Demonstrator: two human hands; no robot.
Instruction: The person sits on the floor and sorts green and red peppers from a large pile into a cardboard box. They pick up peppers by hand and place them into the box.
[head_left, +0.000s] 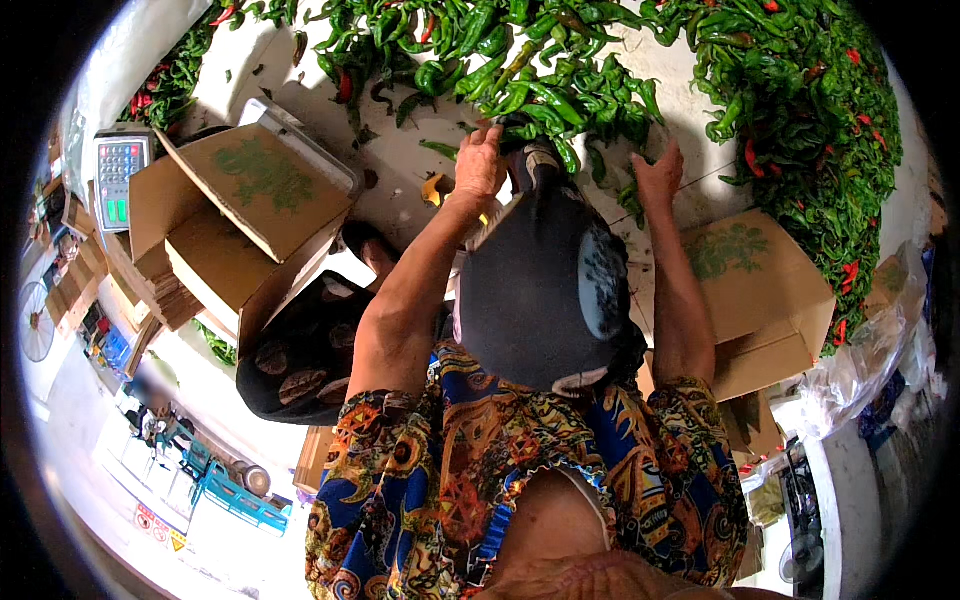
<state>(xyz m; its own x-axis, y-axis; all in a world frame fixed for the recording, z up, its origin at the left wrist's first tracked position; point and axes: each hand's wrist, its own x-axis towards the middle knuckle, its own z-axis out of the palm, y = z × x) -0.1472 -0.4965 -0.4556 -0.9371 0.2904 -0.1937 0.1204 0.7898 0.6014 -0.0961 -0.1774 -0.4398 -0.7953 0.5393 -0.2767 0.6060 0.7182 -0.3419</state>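
My left hand (481, 161) reaches to the near edge of a spread of green chili peppers (555, 97) on the tiled floor. Its fingers are curled, and whether they grip a pepper cannot be made out. My right hand (660, 174) is to the right of that spread, thumb and fingers apart, with no pepper visible in it. Loose peppers (628, 201) lie beside it. A dark cloth (525, 292) covers my lap between the two arms. A few red peppers (345, 86) are mixed in with the green ones.
An opened cardboard box (300, 217) stands at the left, beside a scale display with keypad (122, 176). Another cardboard box (757, 277) is at the right, next to a large heap of peppers (810, 127). Clear plastic sheeting (847, 382) lies behind that box.
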